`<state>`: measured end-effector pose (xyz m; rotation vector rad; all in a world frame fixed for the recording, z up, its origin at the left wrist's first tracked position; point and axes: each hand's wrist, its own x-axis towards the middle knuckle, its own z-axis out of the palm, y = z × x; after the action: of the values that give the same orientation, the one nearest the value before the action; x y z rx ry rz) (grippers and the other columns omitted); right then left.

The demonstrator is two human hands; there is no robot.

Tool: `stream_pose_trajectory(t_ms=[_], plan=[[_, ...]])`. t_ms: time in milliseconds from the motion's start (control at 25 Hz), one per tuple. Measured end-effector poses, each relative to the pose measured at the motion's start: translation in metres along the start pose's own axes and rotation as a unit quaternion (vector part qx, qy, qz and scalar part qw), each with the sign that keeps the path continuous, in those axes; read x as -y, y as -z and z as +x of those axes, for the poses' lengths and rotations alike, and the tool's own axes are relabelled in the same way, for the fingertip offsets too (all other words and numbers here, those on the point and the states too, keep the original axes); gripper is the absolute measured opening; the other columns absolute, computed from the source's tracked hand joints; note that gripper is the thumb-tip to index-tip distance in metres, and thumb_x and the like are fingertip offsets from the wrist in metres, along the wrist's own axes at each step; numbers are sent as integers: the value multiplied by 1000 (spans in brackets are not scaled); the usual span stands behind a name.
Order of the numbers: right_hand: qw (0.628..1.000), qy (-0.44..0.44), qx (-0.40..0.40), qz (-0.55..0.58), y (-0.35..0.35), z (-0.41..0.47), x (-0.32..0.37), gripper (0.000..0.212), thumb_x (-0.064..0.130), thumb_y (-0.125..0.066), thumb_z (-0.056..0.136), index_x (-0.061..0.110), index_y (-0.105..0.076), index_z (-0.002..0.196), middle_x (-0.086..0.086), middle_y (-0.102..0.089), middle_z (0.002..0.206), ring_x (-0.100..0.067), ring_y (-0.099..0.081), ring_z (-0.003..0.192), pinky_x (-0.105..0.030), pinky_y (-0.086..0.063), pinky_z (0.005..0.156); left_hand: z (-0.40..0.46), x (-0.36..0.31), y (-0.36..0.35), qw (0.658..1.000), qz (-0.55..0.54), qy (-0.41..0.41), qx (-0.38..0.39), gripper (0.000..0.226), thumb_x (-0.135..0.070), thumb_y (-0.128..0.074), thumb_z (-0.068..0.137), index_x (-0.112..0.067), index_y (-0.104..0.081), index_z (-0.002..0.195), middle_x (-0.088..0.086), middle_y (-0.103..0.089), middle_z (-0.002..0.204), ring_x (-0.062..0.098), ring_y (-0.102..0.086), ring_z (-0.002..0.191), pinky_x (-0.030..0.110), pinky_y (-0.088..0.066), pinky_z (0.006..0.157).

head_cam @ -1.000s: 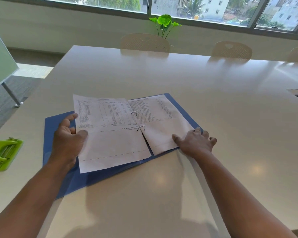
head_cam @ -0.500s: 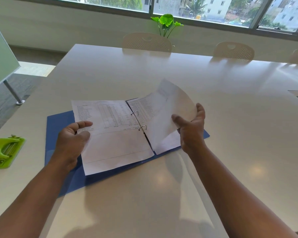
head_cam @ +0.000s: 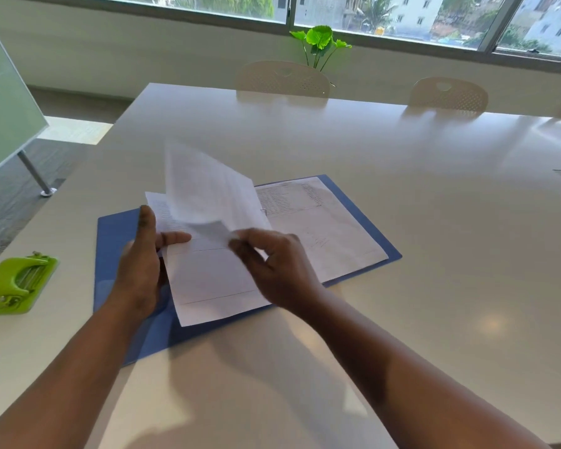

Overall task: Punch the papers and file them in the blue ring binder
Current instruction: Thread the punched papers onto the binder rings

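The blue ring binder (head_cam: 117, 234) lies open on the white table. Printed papers sit on its rings: a left stack (head_cam: 208, 280) and a right stack (head_cam: 331, 234). One blurred sheet (head_cam: 208, 192) stands up over the rings, curving toward the left side. My right hand (head_cam: 272, 267) pinches this sheet's lower corner between thumb and fingers. My left hand (head_cam: 143, 257) rests at the left stack's outer edge, thumb lying on the paper. Only a bit of one ring (head_cam: 263, 211) shows beside the lifted sheet.
A green hole punch (head_cam: 18, 283) stands on the table (head_cam: 402, 176) near its left edge. Beige chairs (head_cam: 282, 77) line the far side, with a green plant (head_cam: 319, 40) behind them. A frosted glass panel (head_cam: 4, 102) stands left of the table.
My right hand lifted a sheet from the right stack and carried it up and over the rings toward the left. My left hand stayed at the left stack's edge.
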<state>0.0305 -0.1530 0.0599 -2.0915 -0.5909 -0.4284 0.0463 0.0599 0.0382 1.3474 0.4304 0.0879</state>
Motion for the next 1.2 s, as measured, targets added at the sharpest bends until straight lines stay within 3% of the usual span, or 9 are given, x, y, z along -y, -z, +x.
stream_pose_trajectory(t_ms=[80,200,280,400,520,680,840,1000,1200], plan=[[997,43,62,-19,-14,-5,1,21,28,-63,99,14,-77,107,-1,-79,100,-19,-74,91,-38,-58,76,-5,-2,-1,1000,-26,-1,0,60,-75,-54,83,-22,-75,102,4,-79,98,21,-77,84,37,-60,73],[991,51,123,-23,-19,-12,1,31,37,-68,95,14,-76,115,-2,-77,112,-17,-71,103,-39,-57,87,-9,-3,-2,999,-22,17,-28,21,-36,-64,98,-16,-69,99,7,-78,99,22,-77,78,29,-59,57],[991,2,125,-37,-12,-14,-1,45,51,-69,90,20,-72,123,2,-73,123,-11,-67,113,-37,-54,97,-8,0,1,998,-5,30,-48,10,-18,-65,98,-10,-66,93,12,-75,101,28,-75,85,34,-60,63],[995,-85,26,-53,10,-9,-17,44,51,-66,92,19,-73,121,1,-72,125,-12,-66,115,-37,-52,101,-2,4,8,998,4,46,-43,11,-15,-68,96,-6,-67,90,14,-76,103,36,-74,95,53,-60,84],[973,-183,-48,-129,43,-3,-47,38,41,-65,96,13,-72,120,-3,-71,126,-19,-65,118,-37,-50,102,1,6,10,998,18,46,-42,12,-15,-69,95,-6,-67,87,15,-76,101,36,-74,95,55,-58,87],[862,-359,47,-355,88,-12,-91,66,60,-55,91,6,-58,129,-11,-59,134,-34,-54,122,-44,-47,94,3,6,9,997,9,52,-50,10,-13,-71,94,-8,-64,88,15,-75,103,34,-74,93,52,-59,85],[779,-445,114,-427,108,-30,-119,103,82,-40,82,5,-39,150,-14,-37,157,-37,-35,142,-48,-35,111,5,9,9,996,14,61,-58,10,-11,-71,93,-8,-62,89,14,-75,103,34,-74,94,50,-59,83],[766,-468,141,-418,104,-38,-127,106,84,-26,86,4,-28,156,-16,-25,164,-35,-21,150,-49,-25,118,6,11,7,996,22,56,-64,12,-8,-68,93,-10,-59,87,14,-74,103,33,-74,92,46,-60,75],[792,-445,130,-398,95,-41,-125,83,67,-27,99,7,-30,155,-17,-17,167,-37,-13,154,-50,-18,121,7,12,7,996,32,56,-63,11,-8,-66,94,-9,-57,88,14,-75,103,36,-74,94,54,-59,85]])
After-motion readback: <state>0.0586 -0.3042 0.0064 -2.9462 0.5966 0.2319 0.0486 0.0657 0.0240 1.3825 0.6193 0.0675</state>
